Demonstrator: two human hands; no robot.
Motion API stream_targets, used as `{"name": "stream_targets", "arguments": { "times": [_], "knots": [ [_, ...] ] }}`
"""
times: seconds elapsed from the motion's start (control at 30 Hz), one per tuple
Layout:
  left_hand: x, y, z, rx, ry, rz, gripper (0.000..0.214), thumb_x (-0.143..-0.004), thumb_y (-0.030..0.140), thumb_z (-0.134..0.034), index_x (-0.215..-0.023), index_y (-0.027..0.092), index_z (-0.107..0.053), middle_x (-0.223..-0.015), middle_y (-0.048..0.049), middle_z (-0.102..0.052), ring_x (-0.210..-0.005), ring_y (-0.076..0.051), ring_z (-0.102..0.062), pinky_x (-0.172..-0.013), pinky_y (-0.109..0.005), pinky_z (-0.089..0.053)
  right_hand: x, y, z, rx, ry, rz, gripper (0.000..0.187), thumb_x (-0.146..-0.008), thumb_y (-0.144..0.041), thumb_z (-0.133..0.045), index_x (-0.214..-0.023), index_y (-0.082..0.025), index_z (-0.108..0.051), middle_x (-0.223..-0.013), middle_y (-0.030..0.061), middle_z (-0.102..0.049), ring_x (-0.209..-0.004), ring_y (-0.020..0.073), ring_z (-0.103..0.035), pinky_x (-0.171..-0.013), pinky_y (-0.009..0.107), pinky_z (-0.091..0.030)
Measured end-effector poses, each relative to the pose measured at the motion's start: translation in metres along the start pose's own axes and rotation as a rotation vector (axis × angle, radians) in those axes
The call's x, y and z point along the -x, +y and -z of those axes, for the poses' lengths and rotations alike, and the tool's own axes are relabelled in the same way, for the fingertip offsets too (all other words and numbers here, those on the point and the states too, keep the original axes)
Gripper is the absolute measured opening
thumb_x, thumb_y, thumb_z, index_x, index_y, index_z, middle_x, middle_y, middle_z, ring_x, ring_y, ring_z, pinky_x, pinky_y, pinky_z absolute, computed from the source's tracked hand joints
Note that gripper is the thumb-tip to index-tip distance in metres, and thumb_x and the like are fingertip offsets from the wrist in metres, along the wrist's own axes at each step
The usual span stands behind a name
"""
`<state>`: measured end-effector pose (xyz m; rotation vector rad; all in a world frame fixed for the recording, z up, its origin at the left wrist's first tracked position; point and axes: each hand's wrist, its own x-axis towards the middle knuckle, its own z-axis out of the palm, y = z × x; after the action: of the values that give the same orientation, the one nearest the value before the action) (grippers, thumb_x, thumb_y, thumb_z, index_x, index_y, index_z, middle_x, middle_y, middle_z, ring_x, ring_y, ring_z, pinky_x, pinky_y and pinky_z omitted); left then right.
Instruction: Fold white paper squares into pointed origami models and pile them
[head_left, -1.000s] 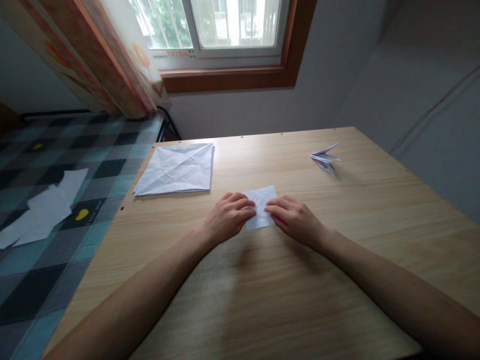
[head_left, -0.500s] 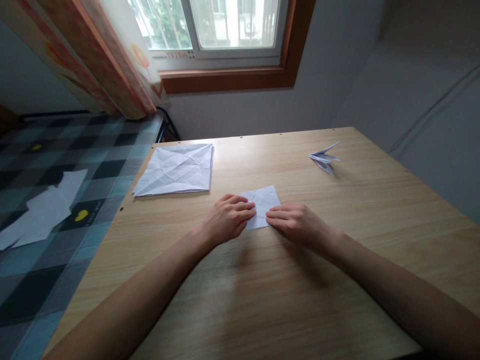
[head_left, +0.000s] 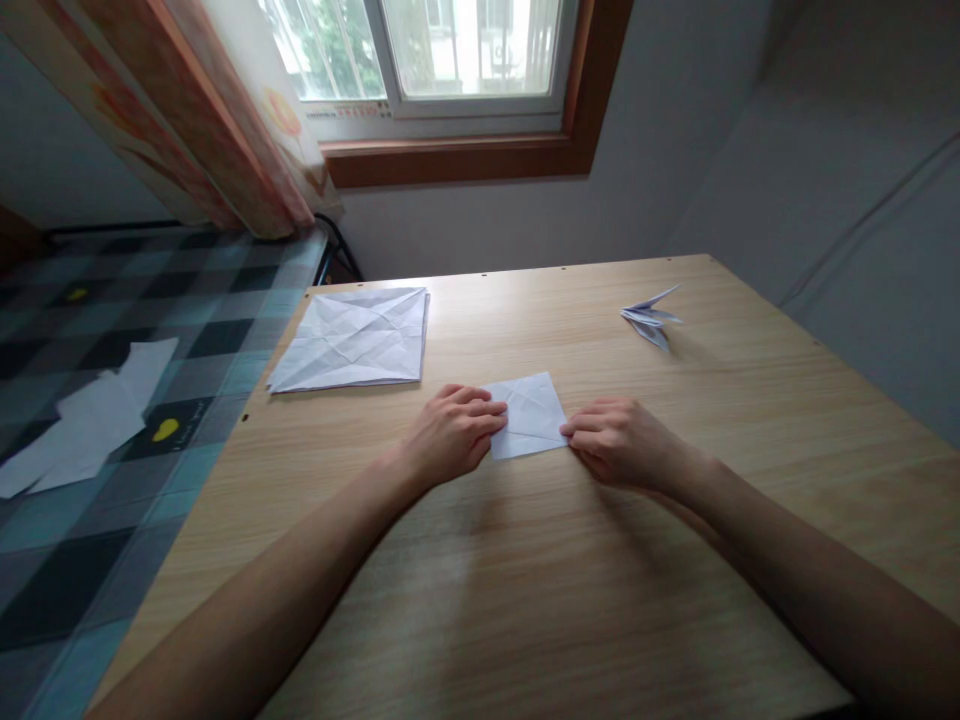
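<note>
The small paper (head_left: 531, 412) is lying flat on the tabletop (head_left: 480, 620) near the middle of the frame, between the two hands. The left hand (head_left: 454, 435) is covering its left edge; the fingers (head_left: 491, 408) are lying close together and pressing onto it, though whether the thumb is gripping from below is hidden. The right hand (head_left: 619, 441) is touching the lower right corner, its fingers curling in close together; whether they are pinching that corner or only pushing against it, I cannot tell.

As for progress, the folding is looking partly done. The paper is already showing creases (head_left: 534, 435), one of them running across its lower part, yet it is keeping a plain, nearly square outline, with no flap or point standing up. The hands seem to be smoothing or sharpening a fold at this moment. How many layers are lying under the top one is not showing, so how much folding is remaining cannot be judged.

Elsewhere, a creased stack (head_left: 352, 340) is lying flat at the upper left of the tabletop, and a folded piece (head_left: 649, 318) is spreading its pointed flaps at the upper right. Loose scraps (head_left: 90, 430) are lying on the bed (head_left: 52, 590) at the left.
</note>
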<state>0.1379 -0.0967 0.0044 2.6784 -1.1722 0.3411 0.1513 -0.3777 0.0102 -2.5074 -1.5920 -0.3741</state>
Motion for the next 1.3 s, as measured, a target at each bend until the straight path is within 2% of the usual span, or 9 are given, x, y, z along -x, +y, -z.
{"name": "stream_targets", "arguments": {
  "times": [0.2,0.37,0.53,0.73,0.83,0.93,1.03,1.3],
  "knots": [
    [-0.002,0.003,0.002,-0.030,-0.004,0.041,0.028,-0.084,0.019,-0.051,-0.101,0.023,-0.074,-0.122,0.0023,-0.072,-0.119,-0.025,-0.060,-0.101,-0.044,-0.040,-0.001,-0.004,0.000,-0.040,0.033,0.078,0.023,-0.085,-0.007,-0.054,-0.067,-0.017,-0.063,-0.073,0.0064,-0.070,-0.069,0.0150,-0.059,-0.068,0.027,-0.042],
    [-0.004,0.006,0.003,-0.081,0.012,0.076,0.028,-0.084,0.021,-0.052,-0.102,0.021,-0.073,-0.124,-0.0019,-0.070,-0.124,-0.028,-0.057,-0.104,-0.046,-0.038,-0.007,-0.019,-0.001,-0.123,0.033,0.149,0.024,-0.089,-0.008,-0.052,-0.069,-0.017,-0.063,-0.075,0.0063,-0.070,-0.072,0.0156,-0.060,-0.069,0.029,-0.042],
    [-0.007,0.012,0.006,-0.134,0.002,0.140,0.031,-0.092,0.030,-0.048,-0.109,0.017,-0.071,-0.130,-0.0100,-0.064,-0.126,-0.030,-0.052,-0.106,-0.049,-0.036,-0.018,-0.036,-0.004,-0.186,0.055,0.221,0.020,-0.094,-0.012,-0.050,-0.085,-0.018,-0.067,-0.091,0.0078,-0.073,-0.088,0.0181,-0.063,-0.079,0.032,-0.046],
    [-0.009,0.016,0.007,-0.135,-0.079,0.160,0.040,-0.092,0.037,-0.049,-0.123,0.014,-0.063,-0.118,-0.0143,-0.063,-0.115,-0.031,-0.053,-0.100,-0.049,-0.038,-0.027,-0.042,-0.011,-0.190,0.081,0.271,0.019,-0.097,-0.014,-0.048,-0.105,-0.016,-0.066,-0.111,0.0086,-0.072,-0.106,0.0196,-0.064,-0.090,0.035,-0.048],
    [-0.007,0.015,0.006,-0.130,-0.108,0.153,0.045,-0.092,0.038,-0.049,-0.128,0.013,-0.059,-0.122,-0.0146,-0.061,-0.118,-0.032,-0.051,-0.101,-0.048,-0.037,-0.023,-0.035,-0.015,-0.202,0.141,0.244,0.025,-0.095,-0.013,-0.047,-0.114,-0.014,-0.064,-0.115,0.0088,-0.072,-0.111,0.0212,-0.062,-0.094,0.037,-0.048],
    [-0.005,0.013,0.005,-0.117,-0.133,0.147,0.050,-0.093,0.041,-0.049,-0.133,0.013,-0.056,-0.130,-0.0143,-0.059,-0.127,-0.034,-0.047,-0.105,-0.049,-0.035,-0.014,-0.021,-0.017,-0.179,0.204,0.123,0.038,-0.085,-0.008,-0.052,-0.121,-0.015,-0.062,-0.122,0.0107,-0.069,-0.117,0.0249,-0.059,-0.097,0.041,-0.047],
    [-0.004,0.012,0.004,-0.098,-0.152,0.154,0.053,-0.094,0.044,-0.048,-0.137,0.014,-0.053,-0.136,-0.0132,-0.057,-0.131,-0.035,-0.045,-0.107,-0.050,-0.033,-0.007,-0.007,-0.017,-0.165,0.164,0.045,0.047,-0.076,-0.003,-0.053,-0.120,-0.017,-0.063,-0.126,0.0108,-0.067,-0.120,0.0266,-0.057,-0.100,0.044,-0.046],
    [-0.004,0.011,0.005,-0.048,-0.213,0.163,0.059,-0.095,0.047,-0.047,-0.144,0.015,-0.046,-0.146,-0.0133,-0.051,-0.137,-0.036,-0.042,-0.111,-0.054,-0.030,-0.004,0.005,-0.019,-0.253,0.201,-0.002,0.030,-0.082,-0.005,-0.053,-0.103,-0.019,-0.068,-0.111,0.0081,-0.073,-0.112,0.0243,-0.062,-0.097,0.043,-0.047]
  ]
}}
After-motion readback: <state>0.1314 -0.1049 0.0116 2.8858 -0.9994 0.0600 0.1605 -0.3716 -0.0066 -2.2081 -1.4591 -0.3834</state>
